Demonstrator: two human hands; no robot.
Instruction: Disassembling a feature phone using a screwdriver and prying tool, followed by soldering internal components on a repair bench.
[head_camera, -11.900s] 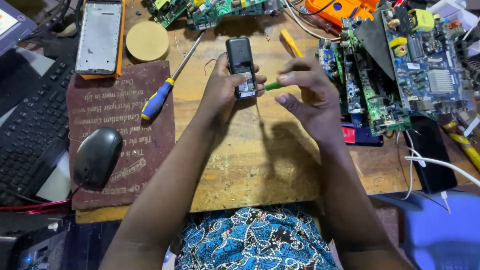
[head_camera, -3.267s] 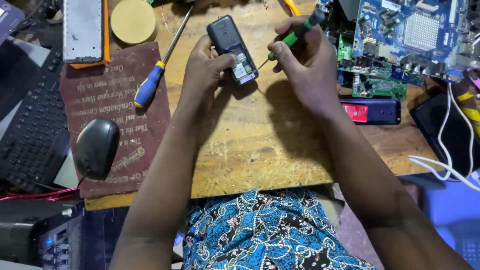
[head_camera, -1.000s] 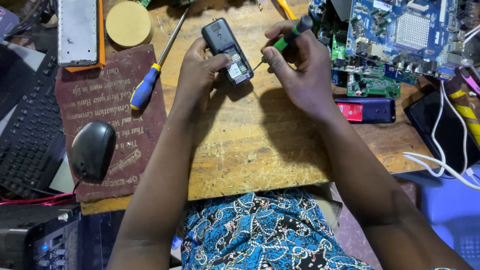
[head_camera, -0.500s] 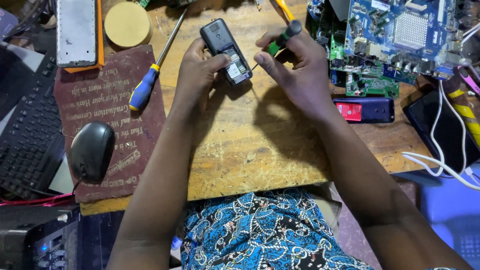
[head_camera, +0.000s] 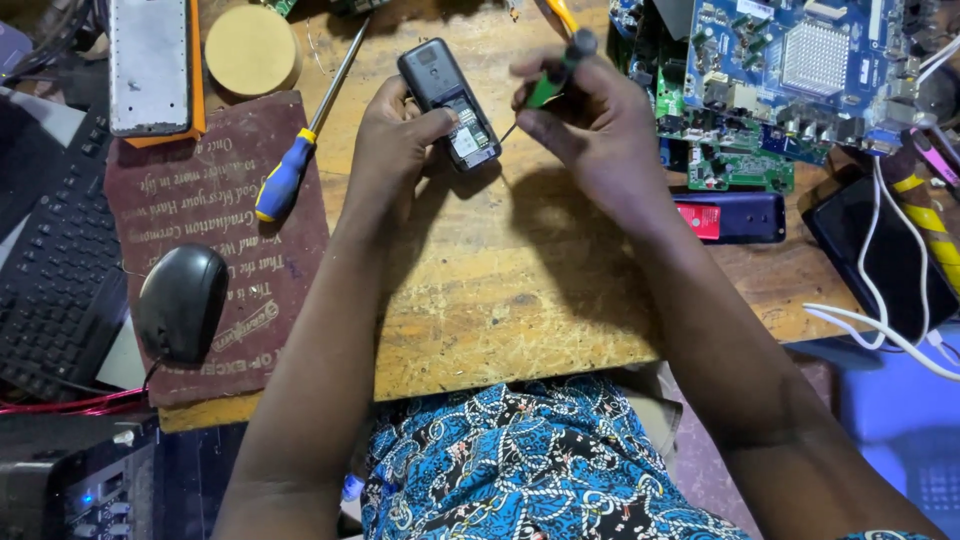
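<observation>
One small black phone (head_camera: 448, 102) lies open-backed at the far middle of the wooden table (head_camera: 500, 290), gripped by the left hand (head_camera: 395, 135). The right hand (head_camera: 590, 120) pinches one green screwdriver (head_camera: 548, 82), its tip at the phone. A second, blue-and-yellow screwdriver (head_camera: 290, 170) lies left, beside one mouse (head_camera: 182, 302); circuit boards (head_camera: 790, 70) crowd the far right.

Your left hand (head_camera: 395, 140) grips a black bar phone (head_camera: 448, 103), grey-white inside its open back. Your right hand (head_camera: 590, 120) pinches a green-handled small screwdriver (head_camera: 548, 85). Blue-and-yellow-handled long screwdriver (head_camera: 285, 178) overlaps the maroon printed mat (head_camera: 215, 270). Black computer mouse (head_camera: 182, 302). Blue-and-green circuit boards (head_camera: 780, 80). Your garment: blue, black and white patterned fabric (head_camera: 520, 470).
</observation>
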